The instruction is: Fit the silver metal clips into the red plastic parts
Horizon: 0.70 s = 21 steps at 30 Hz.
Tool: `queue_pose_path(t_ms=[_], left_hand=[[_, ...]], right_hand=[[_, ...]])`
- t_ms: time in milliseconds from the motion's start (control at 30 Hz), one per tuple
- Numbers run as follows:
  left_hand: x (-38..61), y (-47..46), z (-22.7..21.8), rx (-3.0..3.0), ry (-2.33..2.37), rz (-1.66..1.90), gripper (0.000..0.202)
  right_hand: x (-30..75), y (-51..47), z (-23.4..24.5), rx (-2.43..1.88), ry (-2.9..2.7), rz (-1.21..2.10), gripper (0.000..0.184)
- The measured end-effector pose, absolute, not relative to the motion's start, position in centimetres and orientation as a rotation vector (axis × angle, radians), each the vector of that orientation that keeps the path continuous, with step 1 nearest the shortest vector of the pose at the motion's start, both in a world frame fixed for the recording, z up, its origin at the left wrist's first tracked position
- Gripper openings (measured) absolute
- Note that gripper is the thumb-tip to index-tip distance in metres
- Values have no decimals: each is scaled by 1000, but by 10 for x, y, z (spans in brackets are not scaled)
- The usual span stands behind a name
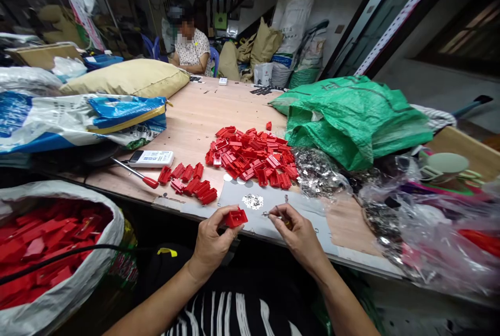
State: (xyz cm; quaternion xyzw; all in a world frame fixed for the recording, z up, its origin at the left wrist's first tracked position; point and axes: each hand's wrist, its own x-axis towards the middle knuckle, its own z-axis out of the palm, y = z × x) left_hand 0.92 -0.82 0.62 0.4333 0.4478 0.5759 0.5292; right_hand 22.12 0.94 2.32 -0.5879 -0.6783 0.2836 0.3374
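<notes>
My left hand (214, 237) pinches a red plastic housing (236, 218), its hollow side facing up, above the table's front edge. Opposite it, my right hand (295, 232) has thumb and fingers closed on a small metal piece (266, 214); something yellowish shows in the palm, too hidden to name. Between and beyond the hands, a patch of tiny pale parts (253, 201) lies on a grey sheet (304, 216). A big pile of red housings (253, 153) is behind the sheet. Several more housings (193, 184) lie in a small group on the left.
A red-handled lever (150, 182) and a white box (151, 158) are at left. An open sack of red parts (113, 221) stands at lower left. Green sack (351, 112) and bags of metal parts (320, 172) lie right. Another person (193, 49) sits across the table.
</notes>
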Motion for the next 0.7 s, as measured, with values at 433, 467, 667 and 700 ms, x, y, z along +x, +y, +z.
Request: queue_pose_path(t_ms=[433, 467, 667, 700], left_hand=[[8, -15, 13, 1090, 1030, 1391, 33], [8, -15, 13, 1101, 1029, 1389, 34], [6, -19, 9, 1168, 1065, 1400, 35], [6, -19, 8, 1174, 1076, 1400, 35]], right_hand=[[173, 5, 37, -1216, -2115, 611, 12], [173, 5, 37, -1211, -2112, 629, 13], [174, 5, 41, -1209, -1959, 940, 21], [176, 6, 41, -1198, -1926, 1024, 23]])
